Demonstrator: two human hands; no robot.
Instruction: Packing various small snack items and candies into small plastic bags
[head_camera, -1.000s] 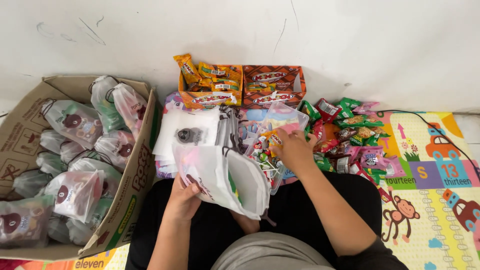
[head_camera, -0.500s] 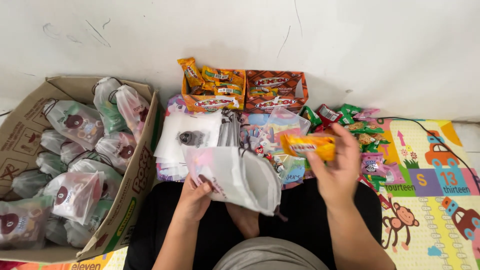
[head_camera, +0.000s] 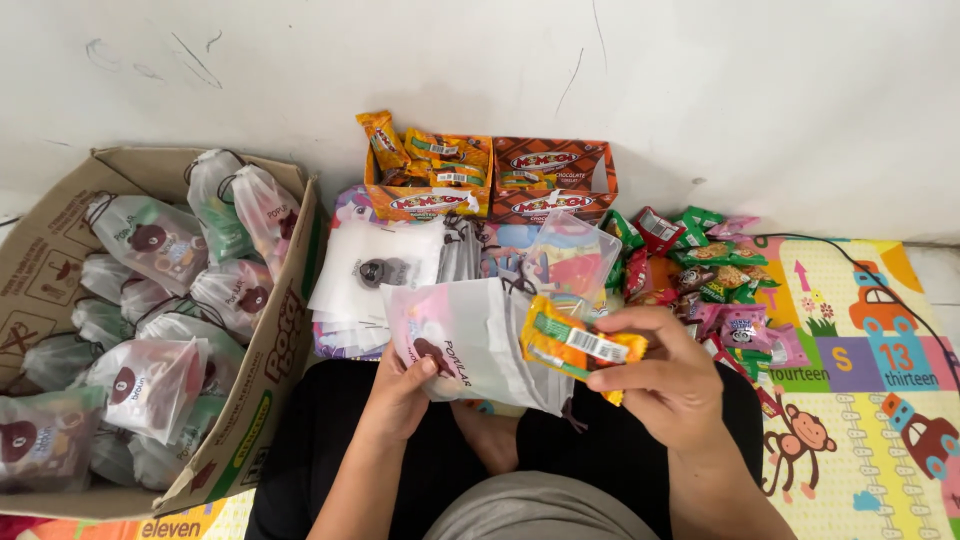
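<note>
**A:** What sits at centre frame?

**B:** A seated person's left hand (head_camera: 405, 385) grips the lower edge of a translucent white drawstring pouch (head_camera: 470, 345), fingers curled around it. The right hand (head_camera: 665, 375) pinches an orange snack packet (head_camera: 575, 345) with a white label strip, its left end at the pouch's open mouth.

**A:** And the packages around them?

**B:** At left, a brown cardboard box (head_camera: 275, 370) with green lettering on its side wall holds filled pouches (head_camera: 150, 290), each drawn shut and printed with a brown figure. Upper centre, against the white wall (head_camera: 760, 90), stand two orange display cartons (head_camera: 490, 180); the left one carries upright orange wrappers. Just below lies a stack of flat empty pouches (head_camera: 375, 270). Right of centre, a heap of green, red and pink sweets (head_camera: 710, 280) spills onto a play mat (head_camera: 870, 350) with coloured squares, a car and a monkey.

**A:** Room to move?

**B:** The box's right wall runs just beside the person's left knee. The sweets touch the mat's left edge. Bare mat shows at lower right; the dark lap (head_camera: 330, 440) lies open beneath both hands.
</note>
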